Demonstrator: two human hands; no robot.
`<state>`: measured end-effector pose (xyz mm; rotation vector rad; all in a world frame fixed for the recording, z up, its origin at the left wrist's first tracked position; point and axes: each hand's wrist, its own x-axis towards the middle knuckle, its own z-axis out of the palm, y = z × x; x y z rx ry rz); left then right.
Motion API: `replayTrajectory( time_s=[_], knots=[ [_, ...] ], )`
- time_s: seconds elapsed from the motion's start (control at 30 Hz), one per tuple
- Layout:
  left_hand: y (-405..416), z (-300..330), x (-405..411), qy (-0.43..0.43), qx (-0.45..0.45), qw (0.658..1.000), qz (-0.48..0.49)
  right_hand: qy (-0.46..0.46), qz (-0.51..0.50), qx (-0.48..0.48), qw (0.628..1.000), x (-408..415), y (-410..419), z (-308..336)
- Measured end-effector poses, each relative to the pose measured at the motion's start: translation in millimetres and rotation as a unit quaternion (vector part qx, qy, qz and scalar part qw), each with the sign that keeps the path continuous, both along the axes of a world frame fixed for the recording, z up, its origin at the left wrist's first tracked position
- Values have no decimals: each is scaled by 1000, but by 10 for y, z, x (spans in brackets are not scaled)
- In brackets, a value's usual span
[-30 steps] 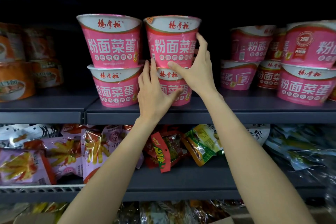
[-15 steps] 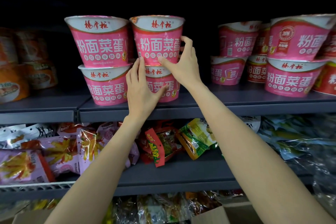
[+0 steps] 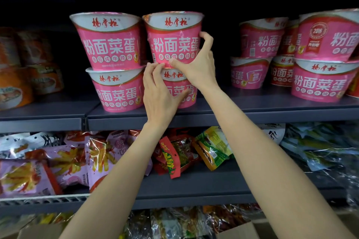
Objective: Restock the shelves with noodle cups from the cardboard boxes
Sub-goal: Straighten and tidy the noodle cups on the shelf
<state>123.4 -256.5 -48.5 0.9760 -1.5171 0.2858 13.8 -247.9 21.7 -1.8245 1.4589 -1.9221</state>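
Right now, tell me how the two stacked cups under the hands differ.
The top cup rests on the bottom cup, which stands on the shelf. The right hand grips the top cup; the left hand covers the bottom cup's front, hiding part of its label. Both are pink with the same print.

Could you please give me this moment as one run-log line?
stage: stacking | right hand: grips upper pink noodle cup | left hand: rests on lower pink noodle cup | grey metal shelf

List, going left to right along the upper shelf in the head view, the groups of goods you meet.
Orange noodle bowls → left stack of two pink cups → second pink stack, held by the left hand and right hand → gap of bare shelf → cluster of pink cups at the right.
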Motion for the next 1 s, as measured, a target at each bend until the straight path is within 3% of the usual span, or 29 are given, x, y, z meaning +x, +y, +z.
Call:
replayTrajectory(
  time_s=[0.1, 0.2, 0.27, 0.33, 0.43, 0.57, 0.67, 0.9, 1.0],
  knots=[
    [34, -11, -16, -12, -29, 999, 6, -2, 27, 13, 1000, 15, 51, -19],
    [223, 15, -136, -22, -127, 992, -21, 2, 60, 17, 998, -199, 221, -83],
    [366, 40, -312, -55, -210, 971, -97, 35, 8, -23, 999, -495, 392, -190],
    [436, 69, -525, -121, -237, 950, -166, 50, -50, -64, 995, -852, 502, -338],
    [219, 124, -891, -208, -189, 943, -180, 80, -146, -39, 985, -1394, 498, -470],
    [-333, 286, -1369, -293, -91, 947, -95, 137, -228, 27, 964, -1971, 369, -399],
    [-623, 461, -1675, -356, -20, 932, -59, 161, -239, 101, 952, -2196, 157, -286],
    [-1068, 564, -2143, -434, -16, 900, 33, 196, -205, 137, 949, -2358, -325, -201],
    [-1073, 508, -2115, -435, -60, 898, 32, 157, -198, 94, 963, -2357, -440, -189]
  ],
)
